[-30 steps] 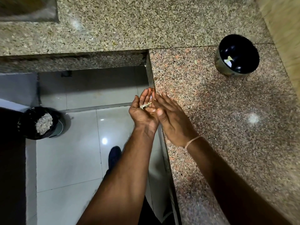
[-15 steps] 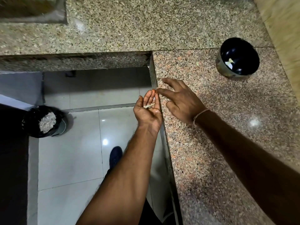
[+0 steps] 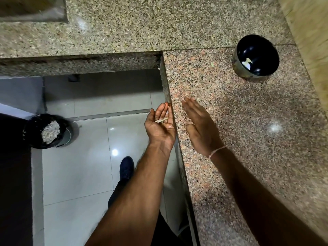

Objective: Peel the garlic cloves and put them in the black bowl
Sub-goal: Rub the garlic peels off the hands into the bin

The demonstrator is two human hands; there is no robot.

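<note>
The black bowl [image 3: 257, 55] stands at the far right of the reddish granite counter [image 3: 248, 139], with pale garlic pieces inside. My left hand [image 3: 160, 124] is cupped palm up just off the counter's left edge, and bits of garlic skin [image 3: 161, 120] lie in its palm. My right hand [image 3: 199, 125] hovers flat over the counter beside it, fingers straight and together, holding nothing. A small gap separates the two hands.
A black bin [image 3: 48, 131] holding pale scraps stands on the tiled floor at the left. A grey granite counter [image 3: 142, 23] runs across the back. My shoe [image 3: 126, 168] shows on the floor below. A small green fleck [image 3: 212, 64] lies left of the bowl.
My right hand, which reached up the counter with spread fingers, has drawn back toward me and flattened beside the left hand. The left hand stays cupped at the counter edge with the skins.
</note>
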